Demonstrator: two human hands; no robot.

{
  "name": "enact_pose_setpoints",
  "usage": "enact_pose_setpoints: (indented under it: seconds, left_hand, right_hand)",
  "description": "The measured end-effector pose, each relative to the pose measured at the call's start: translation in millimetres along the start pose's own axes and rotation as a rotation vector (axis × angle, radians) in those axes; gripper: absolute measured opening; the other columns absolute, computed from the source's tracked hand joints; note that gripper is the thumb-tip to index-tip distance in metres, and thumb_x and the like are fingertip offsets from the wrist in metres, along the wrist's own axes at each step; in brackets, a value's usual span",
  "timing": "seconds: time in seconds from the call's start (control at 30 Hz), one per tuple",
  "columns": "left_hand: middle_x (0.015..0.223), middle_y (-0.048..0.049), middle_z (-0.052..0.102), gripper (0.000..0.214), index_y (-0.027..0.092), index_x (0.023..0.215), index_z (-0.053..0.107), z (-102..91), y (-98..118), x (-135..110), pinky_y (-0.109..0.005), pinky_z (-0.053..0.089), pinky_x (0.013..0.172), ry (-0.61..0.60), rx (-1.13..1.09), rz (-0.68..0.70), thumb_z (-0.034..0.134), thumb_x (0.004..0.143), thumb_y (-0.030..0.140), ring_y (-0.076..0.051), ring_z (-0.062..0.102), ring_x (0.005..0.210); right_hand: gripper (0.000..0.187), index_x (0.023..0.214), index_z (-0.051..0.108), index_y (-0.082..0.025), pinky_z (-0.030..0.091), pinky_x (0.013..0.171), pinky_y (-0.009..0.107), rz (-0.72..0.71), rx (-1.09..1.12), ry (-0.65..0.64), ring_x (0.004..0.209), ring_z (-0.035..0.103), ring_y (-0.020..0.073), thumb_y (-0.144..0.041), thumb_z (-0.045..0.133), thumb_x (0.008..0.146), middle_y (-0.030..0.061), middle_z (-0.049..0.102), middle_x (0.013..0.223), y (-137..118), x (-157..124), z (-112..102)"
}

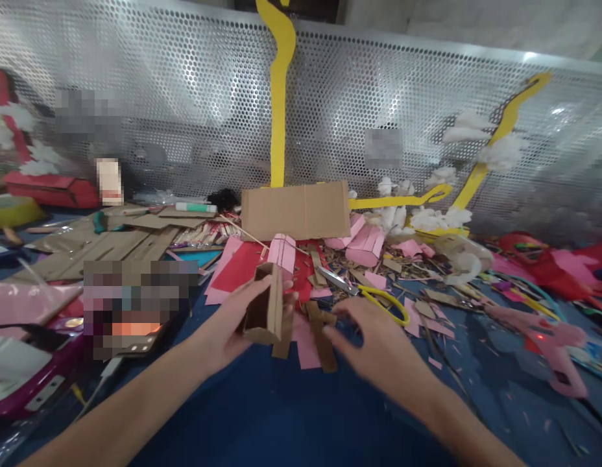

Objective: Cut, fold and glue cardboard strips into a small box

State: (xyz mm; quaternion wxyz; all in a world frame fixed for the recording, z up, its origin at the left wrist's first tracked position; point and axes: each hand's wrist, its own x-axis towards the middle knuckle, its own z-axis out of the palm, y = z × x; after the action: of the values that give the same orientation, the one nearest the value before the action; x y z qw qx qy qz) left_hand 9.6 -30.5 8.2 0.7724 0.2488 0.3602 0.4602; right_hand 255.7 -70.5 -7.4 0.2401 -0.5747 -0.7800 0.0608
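Note:
My left hand (233, 324) grips a small folded cardboard piece (264, 305), shaped like an open box, and holds it just above the blue table (291, 415). My right hand (373, 340) hovers palm down to its right, fingers spread, with the fingertips near a brown cardboard strip (323, 337) lying on pink paper. Yellow-handled scissors (373, 295) lie just beyond the right hand. A pink folded paper box (282, 253) sits on red paper behind the held piece.
A larger cardboard panel (296, 211) stands against the perforated metal screen (184, 104), with yellow paper stems (279, 97) and cotton tufts (500, 152) on it. Cardboard sheets (111, 243) lie left; pink and red paper scraps and a pink glue gun (554, 344) lie right.

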Motion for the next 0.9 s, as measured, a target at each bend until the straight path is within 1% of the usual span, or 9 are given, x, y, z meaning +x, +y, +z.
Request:
enact_pose_setpoints:
  seconds: [0.07,0.13,0.23,0.33,0.5,0.6,0.7,0.8,0.9]
  left_hand:
    - [0.120,-0.0150,0.075,0.035,0.016,0.126,0.065,-0.5,-2,-1,-0.040,0.058,0.098,-0.046,0.042,-0.003,0.069,0.095,0.030,-0.027,0.073,0.107]
    - [0.117,-0.0144,0.076,0.034,0.018,0.124,0.065,-0.4,-2,-2,-0.044,0.059,0.094,-0.059,0.069,-0.027,0.070,0.095,0.035,-0.029,0.073,0.105]
    - [0.101,-0.0134,0.076,0.027,0.015,0.112,0.068,2.2,0,-4,-0.047,0.059,0.089,-0.109,0.039,-0.082,0.065,0.096,0.037,-0.029,0.073,0.096]
    - [0.093,-0.0103,0.073,0.022,0.014,0.112,0.067,4.3,2,-5,-0.043,0.058,0.089,-0.155,-0.016,-0.063,0.061,0.095,0.027,-0.026,0.071,0.091]
    - [0.110,-0.0126,0.073,0.036,0.018,0.130,0.059,0.2,3,-2,-0.042,0.055,0.094,-0.125,-0.040,-0.037,0.063,0.095,0.022,-0.028,0.071,0.104]
    - [0.115,-0.0140,0.073,0.039,0.018,0.130,0.061,-3.7,1,-1,-0.040,0.054,0.094,-0.133,0.054,0.017,0.071,0.093,0.028,-0.029,0.071,0.107]
    - [0.114,-0.0144,0.074,0.039,0.019,0.126,0.065,-7.3,-1,1,-0.041,0.056,0.089,-0.169,0.103,0.034,0.074,0.091,0.034,-0.030,0.072,0.105]
    - [0.113,-0.0144,0.075,0.041,0.019,0.125,0.066,-9.0,-4,1,-0.042,0.057,0.086,-0.170,0.121,0.035,0.076,0.090,0.038,-0.032,0.072,0.105]
    - [0.114,-0.0136,0.074,0.039,0.019,0.124,0.066,-8.2,-5,0,-0.040,0.056,0.087,-0.158,0.123,0.036,0.076,0.091,0.037,-0.029,0.070,0.106]
  right_hand:
    - [0.026,0.112,0.066,-0.022,0.048,0.090,0.045,-0.051,0.018,-0.109,0.104,0.066,0.0322,-0.025,0.069,0.086,0.0104,0.072,0.112,-16,-3,11]
    - [0.037,0.122,0.064,-0.021,0.047,0.092,0.046,-0.020,0.046,-0.122,0.108,0.065,0.0322,-0.015,0.064,0.085,0.0120,0.070,0.117,-22,-3,18]
    - [0.038,0.119,0.064,-0.019,0.049,0.083,0.040,0.056,0.108,-0.119,0.095,0.067,0.0275,-0.008,0.057,0.083,0.0107,0.071,0.106,-18,0,20]
    - [0.035,0.116,0.065,-0.021,0.048,0.073,0.035,0.086,0.208,-0.098,0.083,0.065,0.0238,-0.008,0.055,0.085,0.0073,0.070,0.096,-10,1,16]
    - [0.007,0.093,0.061,-0.022,0.044,0.064,0.031,0.142,0.523,-0.043,0.068,0.060,0.0186,-0.025,0.057,0.097,0.0011,0.064,0.078,-7,1,6]
    - [0.019,0.094,0.056,-0.021,0.044,0.060,0.028,0.238,0.946,-0.120,0.062,0.058,0.0139,-0.039,0.058,0.100,0.0010,0.064,0.084,-13,2,1]
    - [0.032,0.094,0.059,-0.020,0.037,0.054,0.026,0.338,1.271,-0.142,0.056,0.046,0.0098,-0.052,0.061,0.097,0.0017,0.063,0.085,-20,1,-2]
    - [0.040,0.093,0.066,-0.019,0.030,0.051,0.025,0.415,1.402,-0.149,0.056,0.035,0.0098,-0.059,0.062,0.095,0.0012,0.057,0.080,-22,0,-3]
    - [0.038,0.096,0.070,-0.019,0.031,0.054,0.025,0.417,1.449,-0.123,0.060,0.035,0.0105,-0.055,0.074,0.088,-0.0010,0.049,0.077,-23,0,-4]
